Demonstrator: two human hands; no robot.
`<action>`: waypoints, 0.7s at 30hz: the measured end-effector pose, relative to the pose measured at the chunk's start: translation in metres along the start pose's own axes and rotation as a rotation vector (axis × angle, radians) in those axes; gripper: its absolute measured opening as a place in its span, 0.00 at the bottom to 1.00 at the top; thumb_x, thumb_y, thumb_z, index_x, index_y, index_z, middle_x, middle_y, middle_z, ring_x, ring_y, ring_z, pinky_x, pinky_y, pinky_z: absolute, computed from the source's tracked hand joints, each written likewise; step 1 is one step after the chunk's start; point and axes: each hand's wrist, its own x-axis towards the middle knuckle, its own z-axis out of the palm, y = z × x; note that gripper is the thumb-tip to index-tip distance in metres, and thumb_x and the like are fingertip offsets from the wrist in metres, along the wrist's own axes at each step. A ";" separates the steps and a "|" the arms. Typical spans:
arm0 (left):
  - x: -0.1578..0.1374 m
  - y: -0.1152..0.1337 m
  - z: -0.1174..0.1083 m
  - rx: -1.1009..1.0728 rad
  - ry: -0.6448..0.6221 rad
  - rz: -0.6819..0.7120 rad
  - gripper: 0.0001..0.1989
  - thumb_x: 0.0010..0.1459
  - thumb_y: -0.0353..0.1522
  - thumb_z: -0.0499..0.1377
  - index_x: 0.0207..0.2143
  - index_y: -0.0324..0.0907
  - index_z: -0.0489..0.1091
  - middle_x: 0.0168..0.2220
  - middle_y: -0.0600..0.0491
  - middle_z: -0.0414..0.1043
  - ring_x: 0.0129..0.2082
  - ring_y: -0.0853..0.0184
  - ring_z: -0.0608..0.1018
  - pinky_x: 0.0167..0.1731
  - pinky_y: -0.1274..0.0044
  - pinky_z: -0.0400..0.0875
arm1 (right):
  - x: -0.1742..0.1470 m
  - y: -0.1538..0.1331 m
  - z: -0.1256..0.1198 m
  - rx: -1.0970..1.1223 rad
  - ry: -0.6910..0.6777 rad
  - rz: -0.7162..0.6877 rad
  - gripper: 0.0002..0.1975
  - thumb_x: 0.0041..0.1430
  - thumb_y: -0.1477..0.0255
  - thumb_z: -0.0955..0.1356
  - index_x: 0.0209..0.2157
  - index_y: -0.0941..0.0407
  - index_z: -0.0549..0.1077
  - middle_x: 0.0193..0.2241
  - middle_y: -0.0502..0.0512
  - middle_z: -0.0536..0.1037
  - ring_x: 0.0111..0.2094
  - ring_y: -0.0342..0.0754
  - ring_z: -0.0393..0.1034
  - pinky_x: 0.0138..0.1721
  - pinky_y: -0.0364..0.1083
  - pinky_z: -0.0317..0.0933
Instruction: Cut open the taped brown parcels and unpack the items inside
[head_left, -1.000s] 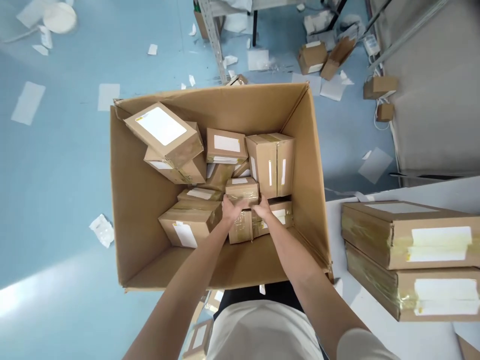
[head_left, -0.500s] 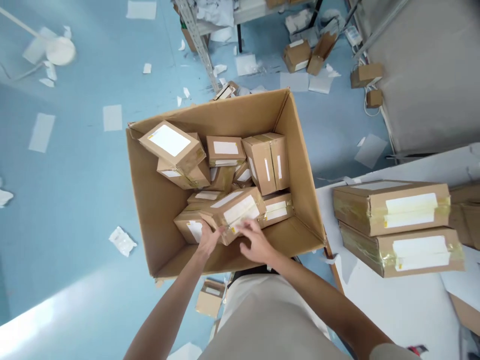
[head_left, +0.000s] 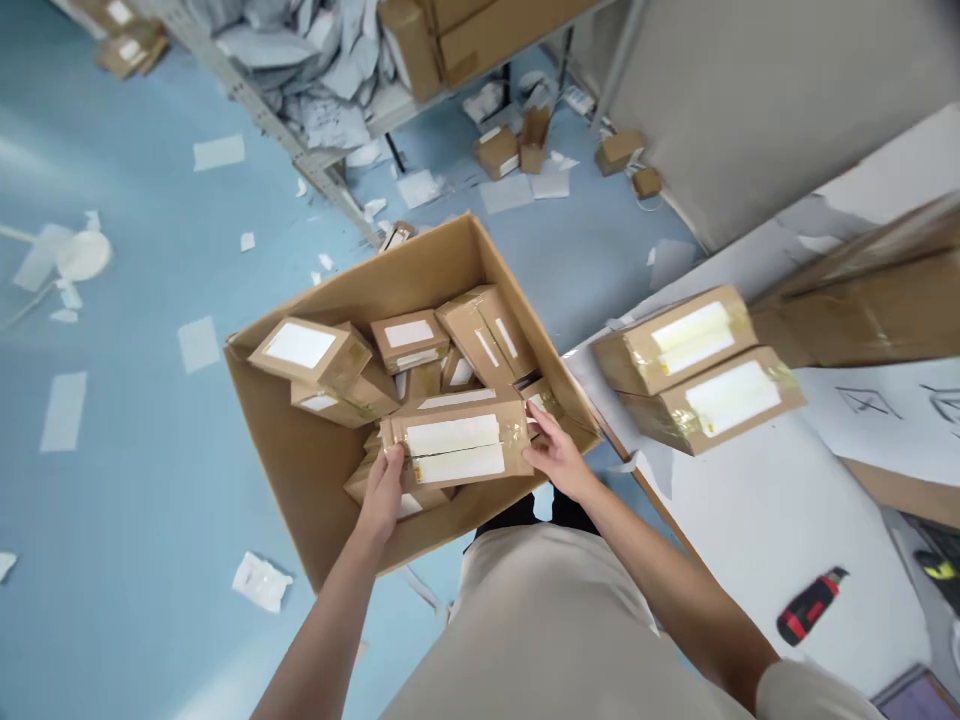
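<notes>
Gripping labelled box (head_left: 456, 442) | hands (head_left: 382, 495) closed on opposite ends | since earlier: right shifted to end, box turned

I'm looking in remotely on what appears to be a parcel-packing room: a large open brown cardboard carton (head_left: 289, 490) holds taped, white-labelled brown boxes (head_left: 300, 345), pale-grey soft packages (head_left: 330, 60) crowd a grey metal rack (head_left: 277, 125), a red-and-black box cutter (head_left: 812, 606) lies on a white worktop (head_left: 765, 520), and white paper sheets (head_left: 64, 412) litter the blue floor (head_left: 142, 570).

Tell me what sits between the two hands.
The head view shows a taped, labelled cardboard box between the left hand and the right hand, held at its ends.
</notes>
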 end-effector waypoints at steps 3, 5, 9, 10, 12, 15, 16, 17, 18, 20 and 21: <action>-0.012 0.053 0.001 0.097 -0.222 0.083 0.30 0.53 0.50 0.54 0.51 0.38 0.66 0.45 0.47 0.73 0.52 0.56 0.70 0.53 0.66 0.63 | -0.058 -0.029 -0.021 0.023 0.116 -0.145 0.31 0.50 0.67 0.71 0.56 0.46 0.63 0.57 0.56 0.60 0.52 0.50 0.62 0.43 0.47 0.65; -0.021 0.084 0.016 0.185 -0.425 0.139 0.30 0.52 0.50 0.56 0.51 0.39 0.67 0.44 0.47 0.73 0.50 0.54 0.71 0.51 0.66 0.65 | -0.101 -0.040 -0.034 0.024 0.245 -0.222 0.27 0.52 0.66 0.70 0.55 0.46 0.65 0.57 0.57 0.61 0.53 0.52 0.62 0.45 0.49 0.64; -0.051 0.116 0.093 0.271 -0.803 0.269 0.32 0.53 0.45 0.58 0.57 0.41 0.59 0.51 0.46 0.69 0.52 0.56 0.69 0.51 0.67 0.65 | -0.184 -0.036 -0.063 -0.033 0.650 -0.276 0.23 0.56 0.64 0.67 0.54 0.49 0.67 0.56 0.58 0.65 0.55 0.53 0.61 0.50 0.52 0.62; -0.062 0.117 0.119 0.285 -0.870 0.296 0.32 0.55 0.44 0.57 0.59 0.42 0.55 0.54 0.46 0.66 0.54 0.57 0.68 0.52 0.67 0.64 | -0.202 -0.032 -0.071 -0.048 0.774 -0.271 0.23 0.56 0.64 0.67 0.54 0.50 0.67 0.55 0.58 0.66 0.54 0.53 0.62 0.51 0.53 0.61; -0.087 0.111 0.171 0.326 -0.990 0.338 0.32 0.57 0.43 0.55 0.60 0.42 0.50 0.56 0.45 0.63 0.54 0.59 0.68 0.53 0.68 0.64 | -0.237 -0.019 -0.089 -0.069 1.012 -0.236 0.22 0.56 0.63 0.66 0.53 0.52 0.68 0.52 0.59 0.70 0.53 0.54 0.64 0.52 0.54 0.60; -0.124 0.090 0.244 0.343 -1.139 0.414 0.31 0.58 0.42 0.53 0.61 0.42 0.49 0.57 0.44 0.62 0.55 0.60 0.67 0.54 0.68 0.62 | -0.282 0.003 -0.121 -0.120 1.279 -0.168 0.22 0.57 0.62 0.65 0.52 0.54 0.70 0.52 0.59 0.70 0.53 0.54 0.63 0.55 0.56 0.56; -0.135 0.081 0.266 0.349 -1.168 0.444 0.30 0.59 0.42 0.52 0.61 0.43 0.49 0.57 0.45 0.61 0.55 0.61 0.67 0.54 0.68 0.61 | -0.295 0.010 -0.132 -0.144 1.339 -0.149 0.22 0.57 0.61 0.65 0.51 0.54 0.70 0.52 0.60 0.70 0.54 0.54 0.62 0.56 0.56 0.54; -0.144 0.073 0.288 0.370 -1.186 0.479 0.29 0.60 0.42 0.51 0.61 0.43 0.50 0.58 0.45 0.61 0.56 0.61 0.66 0.55 0.68 0.60 | -0.306 0.017 -0.143 -0.164 1.385 -0.130 0.23 0.57 0.60 0.65 0.51 0.55 0.70 0.53 0.60 0.69 0.55 0.54 0.61 0.56 0.57 0.53; -0.152 0.064 0.309 0.407 -1.197 0.518 0.28 0.60 0.42 0.50 0.60 0.44 0.51 0.58 0.46 0.60 0.57 0.61 0.64 0.56 0.68 0.58 | -0.315 0.025 -0.154 -0.172 1.415 -0.111 0.24 0.56 0.59 0.64 0.51 0.56 0.70 0.52 0.61 0.69 0.55 0.55 0.61 0.57 0.57 0.52; -0.164 0.049 0.348 0.511 -1.160 0.589 0.28 0.59 0.43 0.51 0.59 0.42 0.55 0.58 0.45 0.58 0.59 0.60 0.60 0.59 0.67 0.52 | -0.328 0.038 -0.177 -0.151 1.436 -0.077 0.26 0.56 0.58 0.64 0.52 0.56 0.70 0.52 0.61 0.69 0.55 0.55 0.60 0.57 0.56 0.52; -0.169 0.042 0.367 0.568 -1.125 0.598 0.28 0.58 0.43 0.52 0.58 0.41 0.57 0.57 0.44 0.58 0.60 0.59 0.59 0.59 0.66 0.51 | -0.332 0.045 -0.188 -0.129 1.434 -0.068 0.27 0.56 0.57 0.64 0.53 0.56 0.69 0.53 0.61 0.68 0.56 0.54 0.59 0.57 0.56 0.53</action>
